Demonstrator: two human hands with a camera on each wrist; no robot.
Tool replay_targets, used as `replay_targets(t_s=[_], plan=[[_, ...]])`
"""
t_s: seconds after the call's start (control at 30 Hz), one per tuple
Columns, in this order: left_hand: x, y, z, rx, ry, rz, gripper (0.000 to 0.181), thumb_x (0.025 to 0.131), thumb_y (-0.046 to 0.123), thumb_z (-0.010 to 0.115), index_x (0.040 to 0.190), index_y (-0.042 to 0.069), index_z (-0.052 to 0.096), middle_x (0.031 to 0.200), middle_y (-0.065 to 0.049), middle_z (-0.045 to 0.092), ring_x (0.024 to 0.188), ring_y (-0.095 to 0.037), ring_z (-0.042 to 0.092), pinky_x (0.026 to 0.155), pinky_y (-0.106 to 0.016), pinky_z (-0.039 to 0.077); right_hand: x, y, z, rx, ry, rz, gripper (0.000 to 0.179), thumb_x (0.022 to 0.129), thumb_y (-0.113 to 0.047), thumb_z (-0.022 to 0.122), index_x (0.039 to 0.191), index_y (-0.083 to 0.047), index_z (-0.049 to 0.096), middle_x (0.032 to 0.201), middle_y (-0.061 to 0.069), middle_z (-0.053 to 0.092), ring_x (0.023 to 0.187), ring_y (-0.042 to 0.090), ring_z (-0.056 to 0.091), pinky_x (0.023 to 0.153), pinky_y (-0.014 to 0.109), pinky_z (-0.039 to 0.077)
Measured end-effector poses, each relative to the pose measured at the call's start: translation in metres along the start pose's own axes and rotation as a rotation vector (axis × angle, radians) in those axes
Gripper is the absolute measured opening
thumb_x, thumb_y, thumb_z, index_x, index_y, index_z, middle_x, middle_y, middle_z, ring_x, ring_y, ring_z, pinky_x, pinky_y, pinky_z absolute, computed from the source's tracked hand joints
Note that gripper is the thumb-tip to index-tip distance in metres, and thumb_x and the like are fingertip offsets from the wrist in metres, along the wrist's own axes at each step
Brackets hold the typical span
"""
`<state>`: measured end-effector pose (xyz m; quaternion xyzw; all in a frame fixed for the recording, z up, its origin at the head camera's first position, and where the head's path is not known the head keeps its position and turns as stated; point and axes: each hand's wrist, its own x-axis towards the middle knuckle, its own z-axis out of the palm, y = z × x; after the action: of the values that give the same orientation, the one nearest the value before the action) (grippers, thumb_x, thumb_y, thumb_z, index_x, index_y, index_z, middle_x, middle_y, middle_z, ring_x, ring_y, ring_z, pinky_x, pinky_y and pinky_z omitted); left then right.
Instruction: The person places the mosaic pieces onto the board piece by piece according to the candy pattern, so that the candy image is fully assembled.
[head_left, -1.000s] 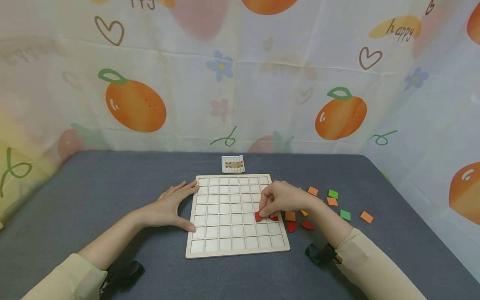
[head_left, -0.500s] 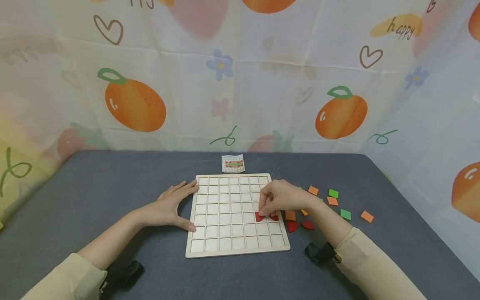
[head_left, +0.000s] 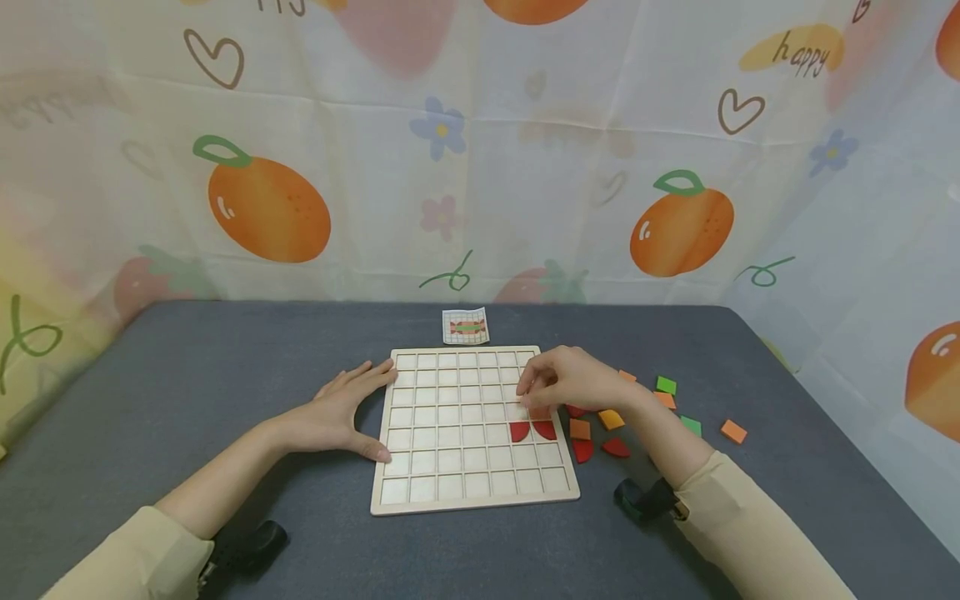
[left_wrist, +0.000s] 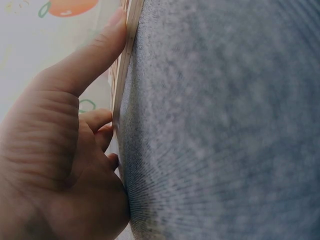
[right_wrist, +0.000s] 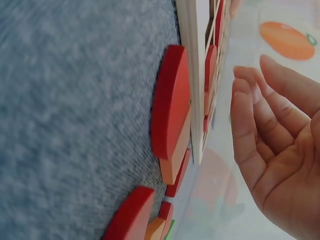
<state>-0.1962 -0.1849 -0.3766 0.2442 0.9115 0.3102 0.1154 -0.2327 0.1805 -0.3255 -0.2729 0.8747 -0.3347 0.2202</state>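
Note:
A pale wooden grid board [head_left: 438,467] lies on the dark table. My left hand [head_left: 337,417] is spread along its left side, thumb and fingertips touching the frame; the left wrist view shows the thumb [left_wrist: 95,57] on the board's edge. My right hand [head_left: 577,379] hovers over the board's right part with loosely bent fingers, and the right wrist view shows nothing between them. Below it, a red quarter-round tile [head_left: 519,432] and another red tile [head_left: 544,430] sit in neighbouring cells. A further reddish tile [head_left: 540,413] in the row above is partly hidden by the fingers.
Loose tiles lie right of the board: an orange square [head_left: 580,429], a yellow-orange one [head_left: 611,419], red rounded pieces [head_left: 617,448] and green squares [head_left: 666,385]. My right forearm covers some. Behind the board lies a small pattern card [head_left: 466,327]. A printed curtain [head_left: 480,167] hangs behind the table.
My right hand has let go of the left red tile and risen up and away from it, uncovering the red tiles beneath. The left hand stays in place.

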Motion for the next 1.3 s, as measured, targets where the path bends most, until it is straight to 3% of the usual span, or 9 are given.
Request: replay_targets(t_s=[0.47,0.67,0.83,0.97,1.07,1.17,1.27,1.3], plan=[[0.0,0.0,0.0,-0.004,-0.004,0.005,0.116,0.068,0.051,0.086,0.156,0.005,0.027,0.167,-0.015,0.015,0.153,-0.048,0.006,0.118,-0.07,0.002,-0.006,0.01,-0.015,-0.003,0.09,0.053,0.024,0.095,-0.021,0.065,0.115,-0.008,0.069,0.112,0.009,0.073,0.091,0.022,0.07,0.079,0.034,0.059],[0.001,-0.002,0.0,-0.004,-0.003,0.01,0.116,0.068,0.052,0.086,0.156,0.005,0.027,0.167,-0.015,0.015,0.153,-0.047,0.006,0.118,-0.07,0.001,-0.01,0.018,-0.025,-0.007,0.121,0.055,0.027,0.096,-0.022,0.064,0.118,-0.008,0.068,0.116,0.01,0.072,0.099,0.024,0.069,0.084,0.037,0.059],[0.001,-0.002,0.0,-0.002,-0.003,0.012,0.116,0.068,0.052,0.086,0.156,0.005,0.027,0.167,-0.015,0.014,0.153,-0.048,0.005,0.118,-0.07,0.002,-0.013,0.024,-0.032,-0.005,0.156,0.102,0.028,0.095,-0.028,0.065,0.118,-0.011,0.068,0.114,0.007,0.071,0.095,0.027,0.066,0.084,0.04,0.055],[0.001,-0.002,0.0,-0.005,-0.007,0.017,0.116,0.068,0.051,0.085,0.156,0.004,0.026,0.167,-0.015,0.014,0.153,-0.048,0.005,0.118,-0.07,0.001,-0.017,0.031,-0.037,0.001,0.173,0.146,0.03,0.096,-0.03,0.064,0.12,-0.013,0.067,0.116,0.008,0.07,0.099,0.028,0.065,0.055,0.036,0.049],[0.001,-0.002,0.0,-0.008,-0.008,0.017,0.116,0.068,0.051,0.085,0.156,0.004,0.026,0.168,-0.015,0.014,0.153,-0.048,0.004,0.118,-0.07,0.001,-0.02,0.035,-0.041,-0.001,0.183,0.167,0.032,0.096,-0.031,0.064,0.121,-0.012,0.067,0.119,0.01,0.069,0.103,0.028,0.066,0.045,0.035,0.041],[0.001,-0.002,0.0,-0.008,-0.008,0.017,0.116,0.068,0.051,0.085,0.156,0.005,0.026,0.168,-0.015,0.014,0.153,-0.047,0.004,0.118,-0.07,0.001,-0.023,0.041,-0.046,-0.013,0.197,0.16,0.034,0.096,-0.031,0.064,0.122,-0.009,0.066,0.12,0.011,0.069,0.105,0.028,0.067,0.064,0.038,0.055],[0.0,-0.002,0.0,-0.008,-0.006,0.015,0.116,0.068,0.051,0.085,0.156,0.005,0.026,0.168,-0.015,0.014,0.153,-0.047,0.004,0.118,-0.07,0.001,-0.026,0.048,-0.05,-0.034,0.215,0.152,0.035,0.096,-0.031,0.064,0.123,-0.008,0.066,0.122,0.012,0.068,0.106,0.027,0.067,0.089,0.04,0.057],[0.0,-0.002,0.0,-0.007,-0.006,0.014,0.116,0.068,0.052,0.085,0.156,0.005,0.026,0.168,-0.014,0.013,0.153,-0.047,0.004,0.118,-0.07,0.001,-0.027,0.05,-0.052,-0.037,0.222,0.156,0.035,0.096,-0.03,0.065,0.123,-0.008,0.066,0.123,0.012,0.068,0.107,0.026,0.066,0.091,0.041,0.056]])
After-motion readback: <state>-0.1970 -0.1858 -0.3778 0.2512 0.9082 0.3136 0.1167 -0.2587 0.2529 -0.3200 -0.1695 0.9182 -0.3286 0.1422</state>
